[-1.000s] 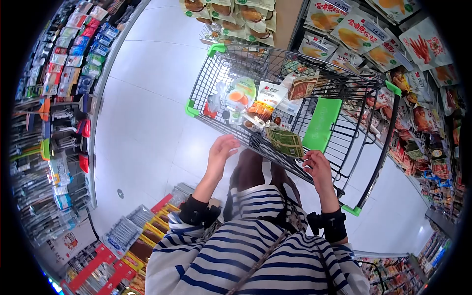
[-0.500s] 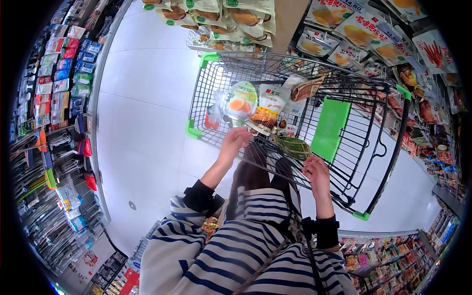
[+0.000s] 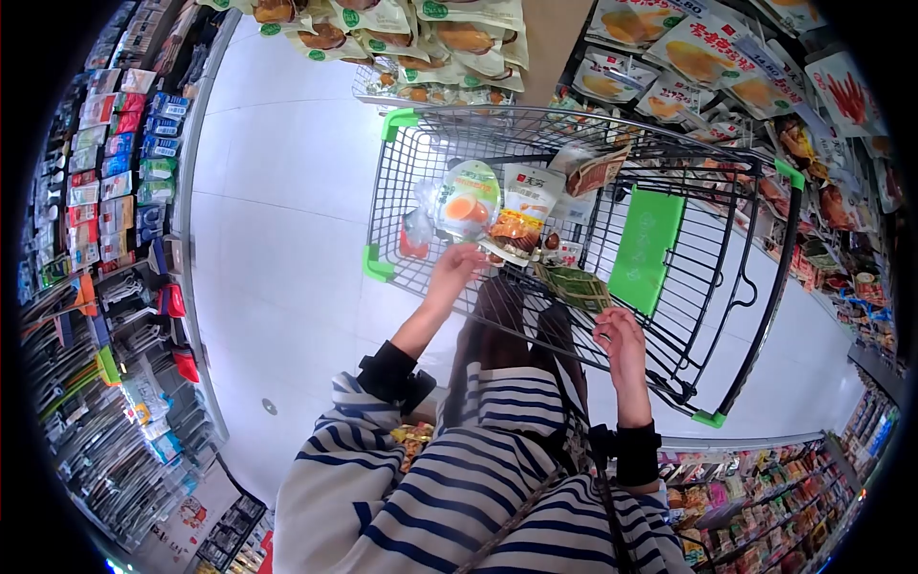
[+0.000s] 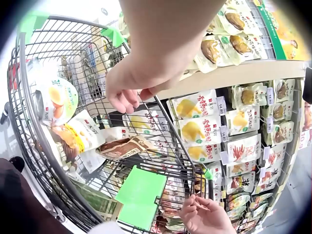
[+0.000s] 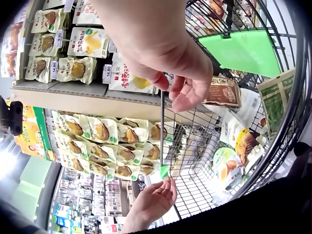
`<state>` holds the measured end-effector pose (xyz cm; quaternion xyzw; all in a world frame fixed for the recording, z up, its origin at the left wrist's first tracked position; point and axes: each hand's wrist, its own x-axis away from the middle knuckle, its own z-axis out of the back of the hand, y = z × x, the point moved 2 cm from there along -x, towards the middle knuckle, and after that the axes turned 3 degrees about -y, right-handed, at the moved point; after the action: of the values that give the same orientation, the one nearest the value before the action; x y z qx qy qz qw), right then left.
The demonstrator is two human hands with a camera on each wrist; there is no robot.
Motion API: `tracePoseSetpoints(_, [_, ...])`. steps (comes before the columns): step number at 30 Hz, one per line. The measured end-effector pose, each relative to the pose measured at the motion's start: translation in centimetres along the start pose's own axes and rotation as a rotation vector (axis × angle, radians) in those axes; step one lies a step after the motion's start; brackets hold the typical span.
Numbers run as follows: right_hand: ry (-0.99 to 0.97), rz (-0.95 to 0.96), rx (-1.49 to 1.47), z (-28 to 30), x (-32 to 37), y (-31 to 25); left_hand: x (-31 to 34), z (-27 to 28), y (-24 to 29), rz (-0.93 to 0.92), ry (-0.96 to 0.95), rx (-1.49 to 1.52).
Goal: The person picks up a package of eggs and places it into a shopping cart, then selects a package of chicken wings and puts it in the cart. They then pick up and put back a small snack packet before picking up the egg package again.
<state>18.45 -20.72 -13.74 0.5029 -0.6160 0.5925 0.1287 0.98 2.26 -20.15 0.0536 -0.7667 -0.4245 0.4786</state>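
Note:
A black wire shopping cart [image 3: 703,277] with green corners stands crosswise before me. My left hand [image 3: 457,271] hovers over its near side with loosely bent fingers and nothing in them. To the right, my right hand [image 3: 622,335] hangs by the near rim, fingers relaxed, also holding nothing. Inside the cart lie a clear pack with an egg picture [image 3: 469,203], a white-and-orange snack pouch [image 3: 524,210], a brown pack [image 3: 599,172] and a green pack [image 3: 572,285]. The green pack lies close to my right fingertips. A green panel [image 3: 646,251] is fixed at the cart's right part.
Racks of food pouches [image 3: 703,57] rise behind the cart. More pouches [image 3: 469,43] hang on a stand at the top. Household goods fill a shelf [image 3: 115,191] on the left. White floor [image 3: 277,210] lies between that shelf and the cart.
The left hand has moved up and forward over the cart's near side. The right hand has dropped slightly lower beside the green pack. The cart sits slightly further right in view.

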Motion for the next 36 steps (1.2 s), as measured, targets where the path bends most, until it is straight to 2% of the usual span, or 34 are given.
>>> tracePoseSetpoints(3, [0.005,-0.006,0.008,0.0,-0.1,0.1,-2.8,1.7,-0.1,0.036,0.071,-0.049])
tracePoseSetpoints(6, [-0.004,-0.018,0.013,0.4,-0.5,0.6,-7.6,4.1,-1.0,-0.004,0.161,-0.128])
tracePoseSetpoints(9, [-0.001,-0.037,0.012,0.5,-0.7,1.3,-14.0,8.5,-4.2,-0.030,0.233,-0.387])
tracePoseSetpoints(13, [0.003,-0.063,0.023,0.9,-1.4,2.3,-17.8,11.1,-4.2,-0.043,0.368,-0.812])
tracePoseSetpoints(16, [0.010,-0.098,0.041,1.2,-2.1,2.8,-18.2,12.0,-4.4,-0.049,0.400,-0.706])
tracePoseSetpoints(20, [0.085,-0.145,0.019,1.5,-2.8,3.3,-24.1,15.9,-10.6,0.136,0.365,-0.910])
tracePoseSetpoints(21, [0.092,-0.170,0.034,1.7,-3.0,3.6,-24.9,16.5,-11.9,0.161,0.355,-0.864])
tracePoseSetpoints(24, [0.099,-0.181,0.067,1.5,-3.1,3.9,-26.7,17.1,-14.1,0.225,0.366,-0.988])
tracePoseSetpoints(28, [0.123,-0.224,0.046,1.1,-3.4,4.3,-26.5,16.5,-13.5,0.249,0.301,-0.941])
tracePoseSetpoints(31, [0.121,-0.231,0.063,1.0,-3.7,4.5,-26.3,16.3,-13.6,0.156,0.325,-0.860])
tracePoseSetpoints(34, [0.127,-0.229,0.057,0.8,-3.8,4.5,-26.8,16.6,-13.9,0.160,0.300,-0.785])
tracePoseSetpoints(35, [0.130,-0.226,0.051,0.7,-3.8,4.5,-27.3,16.8,-14.0,0.241,0.331,-0.731])
tracePoseSetpoints(36, [0.136,-0.224,0.061,0.8,-3.9,4.5,-27.3,17.0,-14.1,0.226,0.319,-0.692])
